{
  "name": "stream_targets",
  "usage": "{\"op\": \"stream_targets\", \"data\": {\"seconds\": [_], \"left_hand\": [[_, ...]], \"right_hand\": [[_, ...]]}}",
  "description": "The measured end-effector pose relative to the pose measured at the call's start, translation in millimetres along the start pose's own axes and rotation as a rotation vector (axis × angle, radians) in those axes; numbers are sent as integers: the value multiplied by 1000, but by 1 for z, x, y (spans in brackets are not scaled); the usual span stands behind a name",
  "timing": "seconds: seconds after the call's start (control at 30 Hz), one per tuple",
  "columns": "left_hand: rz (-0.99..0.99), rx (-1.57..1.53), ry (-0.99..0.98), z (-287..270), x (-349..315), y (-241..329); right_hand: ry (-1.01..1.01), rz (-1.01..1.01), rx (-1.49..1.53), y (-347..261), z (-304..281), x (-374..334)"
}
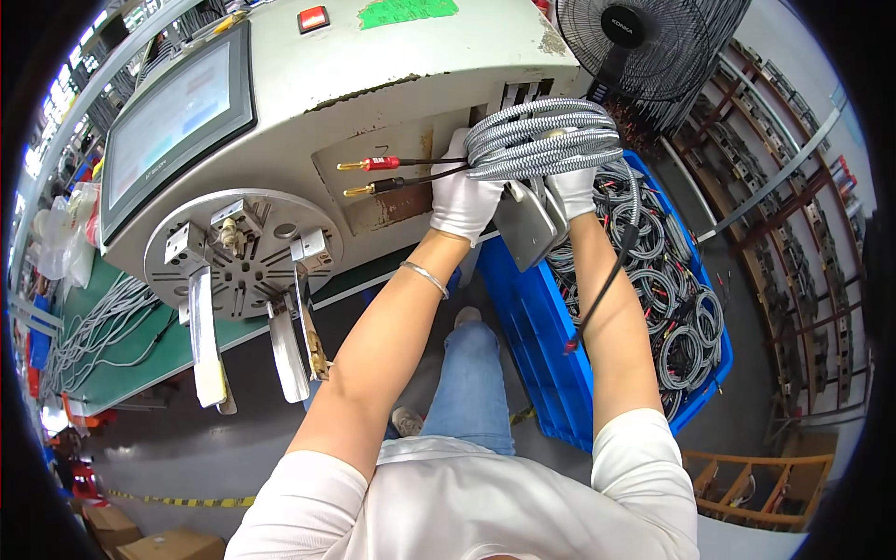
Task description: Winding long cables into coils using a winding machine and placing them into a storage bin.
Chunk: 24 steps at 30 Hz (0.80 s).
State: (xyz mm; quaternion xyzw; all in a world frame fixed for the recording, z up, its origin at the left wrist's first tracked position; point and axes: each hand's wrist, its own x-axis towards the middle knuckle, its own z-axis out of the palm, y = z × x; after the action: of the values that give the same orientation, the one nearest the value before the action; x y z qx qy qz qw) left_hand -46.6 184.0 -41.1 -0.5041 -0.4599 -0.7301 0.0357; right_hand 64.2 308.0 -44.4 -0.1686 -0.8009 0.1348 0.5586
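A coil of grey-and-white braided cable [541,140] is held up against the front of a cream machine [373,103]. My left hand [462,196], in a white glove, grips the coil's left side. My right hand [574,187], also gloved, is closed about its right side; the coil hides most of both hands' fingers. From the coil's left stick out a red plug [381,163] and a black plug [385,186] with gold tips. The cable's other end hangs over my right forearm, a dark lead [607,285] with a red tip. Metal plates [530,224] stand just below the coil.
On the left, a round slotted metal disc [247,266] carries projecting arms, below a touchscreen [173,121]. A blue bin [541,345] of coiled cables stands at the right. Loose cables [103,327] lie on a green bench. Behind are a black fan [644,47] and racks [793,187].
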Motion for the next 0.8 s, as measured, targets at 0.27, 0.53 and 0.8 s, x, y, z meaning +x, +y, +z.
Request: {"op": "stream_targets", "data": {"seconds": [0.27,0.53,0.8], "left_hand": [[-25,-5,-29,-4,-4,6],[-388,-272,-356,-69,-106,63],[-866,-136,-408,-149,-138,57]], "right_hand": [[-28,-40,-73,-16,-7,4],[-129,82,236,-162,-93,-22],[-567,254,168,-169,-94,-67]]}}
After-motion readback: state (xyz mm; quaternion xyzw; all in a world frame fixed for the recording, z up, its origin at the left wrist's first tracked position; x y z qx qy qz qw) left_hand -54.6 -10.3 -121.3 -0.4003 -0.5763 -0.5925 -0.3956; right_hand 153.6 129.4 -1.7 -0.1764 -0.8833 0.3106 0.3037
